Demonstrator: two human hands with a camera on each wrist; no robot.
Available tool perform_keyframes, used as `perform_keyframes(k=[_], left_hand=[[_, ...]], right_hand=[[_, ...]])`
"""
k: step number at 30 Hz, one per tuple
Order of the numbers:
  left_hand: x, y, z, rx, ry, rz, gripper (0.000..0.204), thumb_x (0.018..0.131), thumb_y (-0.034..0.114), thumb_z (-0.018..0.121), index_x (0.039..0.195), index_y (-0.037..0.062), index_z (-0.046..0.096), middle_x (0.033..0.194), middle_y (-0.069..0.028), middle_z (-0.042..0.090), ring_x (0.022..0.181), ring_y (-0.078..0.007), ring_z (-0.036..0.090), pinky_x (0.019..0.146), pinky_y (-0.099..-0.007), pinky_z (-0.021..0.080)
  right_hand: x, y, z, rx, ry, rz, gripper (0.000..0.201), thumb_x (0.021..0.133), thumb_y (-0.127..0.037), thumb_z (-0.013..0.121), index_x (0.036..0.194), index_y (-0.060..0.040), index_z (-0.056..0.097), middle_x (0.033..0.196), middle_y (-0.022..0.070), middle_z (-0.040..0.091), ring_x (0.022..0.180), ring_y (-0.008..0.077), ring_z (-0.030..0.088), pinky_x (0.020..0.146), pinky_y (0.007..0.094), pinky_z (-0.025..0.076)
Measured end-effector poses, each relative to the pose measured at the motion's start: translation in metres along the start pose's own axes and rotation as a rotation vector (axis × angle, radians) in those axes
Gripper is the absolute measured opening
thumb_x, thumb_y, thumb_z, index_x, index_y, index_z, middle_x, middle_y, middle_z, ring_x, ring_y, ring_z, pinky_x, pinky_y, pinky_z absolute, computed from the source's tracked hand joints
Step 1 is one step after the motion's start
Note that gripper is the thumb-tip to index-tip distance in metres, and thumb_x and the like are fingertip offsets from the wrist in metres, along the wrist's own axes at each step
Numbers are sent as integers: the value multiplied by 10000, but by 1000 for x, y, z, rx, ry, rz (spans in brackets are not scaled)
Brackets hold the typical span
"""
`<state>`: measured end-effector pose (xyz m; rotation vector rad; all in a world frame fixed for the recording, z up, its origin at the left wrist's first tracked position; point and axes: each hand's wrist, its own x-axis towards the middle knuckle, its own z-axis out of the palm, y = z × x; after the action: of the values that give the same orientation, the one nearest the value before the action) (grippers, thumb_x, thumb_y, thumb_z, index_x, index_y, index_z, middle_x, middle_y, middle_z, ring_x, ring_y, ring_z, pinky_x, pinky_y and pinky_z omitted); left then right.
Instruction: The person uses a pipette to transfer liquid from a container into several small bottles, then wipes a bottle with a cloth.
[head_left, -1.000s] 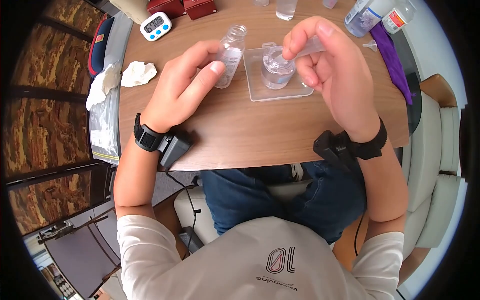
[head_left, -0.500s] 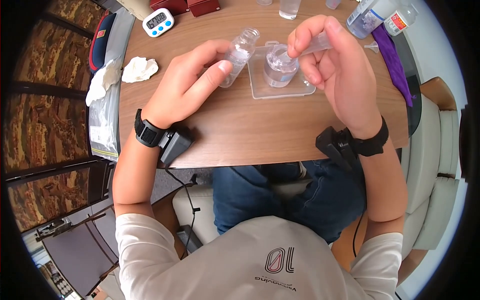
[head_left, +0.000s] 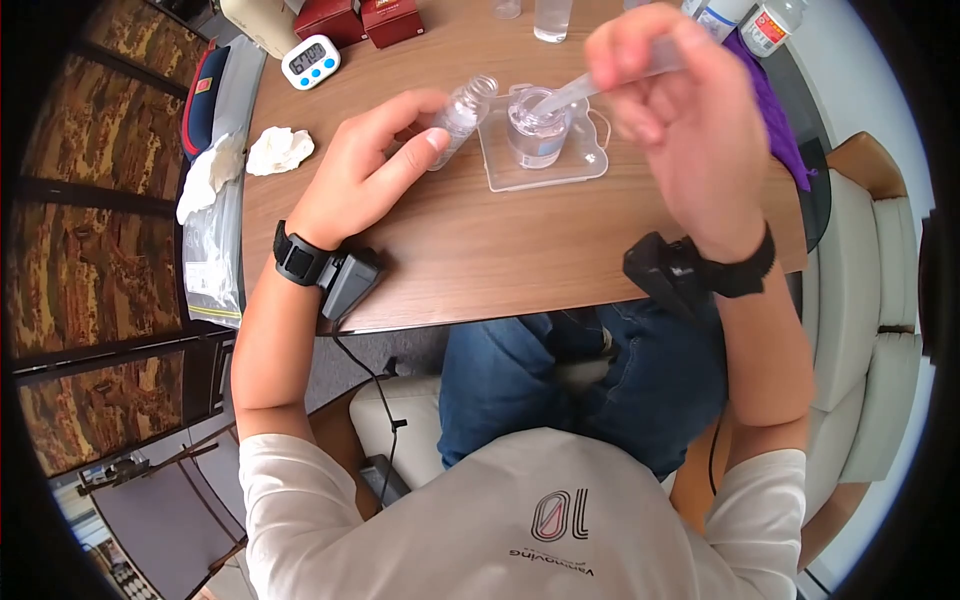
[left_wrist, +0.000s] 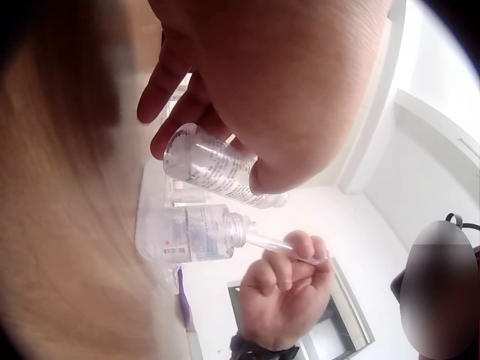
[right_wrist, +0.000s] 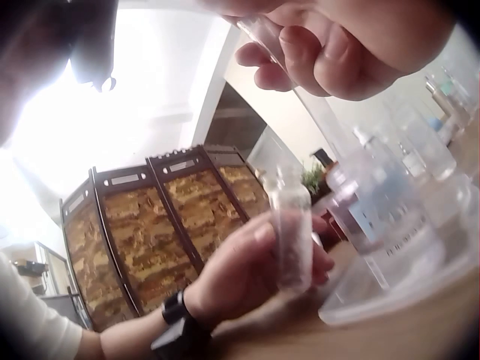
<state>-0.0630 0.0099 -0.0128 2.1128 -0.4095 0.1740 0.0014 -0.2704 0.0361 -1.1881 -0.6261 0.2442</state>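
Pipette (head_left: 585,90) pinched by my right hand (head_left: 690,135), fingers curled, its tip inside an open jar (head_left: 538,138); my left hand (head_left: 365,175), fingers bent, grips a tilted bottle (head_left: 464,116).

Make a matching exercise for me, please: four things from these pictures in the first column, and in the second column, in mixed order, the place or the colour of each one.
Column 1
1. digital timer
2. clear pipette
3. small clear bottle
4. open clear jar

Column 2
A. pinched in the fingers of the right hand
B. standing on the clear plastic tray
C. white and blue
D. held in the left hand

Right pairs: 1-C; 2-A; 3-D; 4-B
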Motion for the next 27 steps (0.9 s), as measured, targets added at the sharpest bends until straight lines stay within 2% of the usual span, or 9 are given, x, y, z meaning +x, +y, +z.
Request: perform_keyframes(k=[1, 4, 7, 11, 13, 16, 20, 22, 27], left_hand=[[0, 1, -1, 3, 1, 3, 317, 1012, 206, 618, 1238, -15, 629, 1015, -113, 714, 920, -196, 671, 842, -331, 537], [1, 5, 0, 35, -37, 34, 339, 996, 191, 656, 1255, -28, 646, 1072, -107, 715, 992, -177, 659, 896, -327, 527], [4, 8, 3, 33, -47, 73, 354, 995, 206, 665, 1262, -27, 650, 1069, -106, 715, 992, -177, 658, 895, -327, 527], [5, 11, 2, 69, -49, 68, 358, 996, 213, 669, 1262, -26, 654, 1062, -106, 718, 985, -177, 659, 886, -325, 527], [4, 10, -1, 98, -64, 57, 373, 990, 250, 682, 1257, -11, 664, 1135, -144, 733, 1012, -231, 704, 898, -358, 562], [3, 8, -2, 100, -56, 64, 375, 990, 251, 684, 1257, -11, 663, 1136, -149, 732, 1015, -238, 706, 902, -359, 562], [3, 9, 1, 94, -44, 63, 373, 990, 250, 683, 1255, -12, 663, 1138, -154, 731, 1016, -240, 706, 904, -358, 562], [4, 9, 3, 96, -27, 80, 361, 994, 215, 678, 1258, -30, 654, 1056, -115, 719, 985, -189, 665, 894, -330, 526], [4, 10, 4, 110, -32, 82, 369, 985, 212, 687, 1263, -29, 654, 1075, -122, 716, 998, -197, 665, 911, -341, 526]], right_hand=[[-2, -9, 3, 0, -2, -4, 392, 1069, -353, 311, 964, -58, 548, 978, 87, 598, 614, 80, 333, 602, 223, 316], [-3, -25, 8, 184, 140, -308, 410, 1080, -379, 318, 854, -92, 504, 809, 101, 590, 525, 95, 373, 467, 205, 330], [-14, -41, 17, 240, 174, -338, 410, 1076, -371, 317, 862, -84, 516, 802, 108, 579, 526, 106, 377, 480, 212, 342], [-8, -14, 4, 220, 175, -303, 414, 1075, -367, 308, 867, -79, 520, 802, 118, 571, 536, 113, 379, 490, 219, 350], [-2, -5, 0, 213, 86, -351, 413, 1073, -363, 308, 872, -74, 524, 810, 130, 575, 548, 118, 382, 498, 225, 355], [-6, -10, 3, 269, 102, -261, 418, 1070, -368, 312, 867, -70, 523, 822, 132, 578, 559, 115, 380, 503, 222, 349], [-10, -22, 7, 264, 101, -269, 424, 1070, -370, 312, 865, -66, 523, 837, 137, 580, 558, 116, 374, 507, 223, 348], [-12, -19, 5, 263, 88, -287, 425, 1067, -370, 318, 863, -59, 524, 840, 143, 579, 568, 119, 379, 515, 224, 351], [-13, -27, 9, 289, 122, -222, 422, 1060, -368, 334, 866, -49, 530, 844, 154, 583, 591, 124, 398, 527, 230, 356]])
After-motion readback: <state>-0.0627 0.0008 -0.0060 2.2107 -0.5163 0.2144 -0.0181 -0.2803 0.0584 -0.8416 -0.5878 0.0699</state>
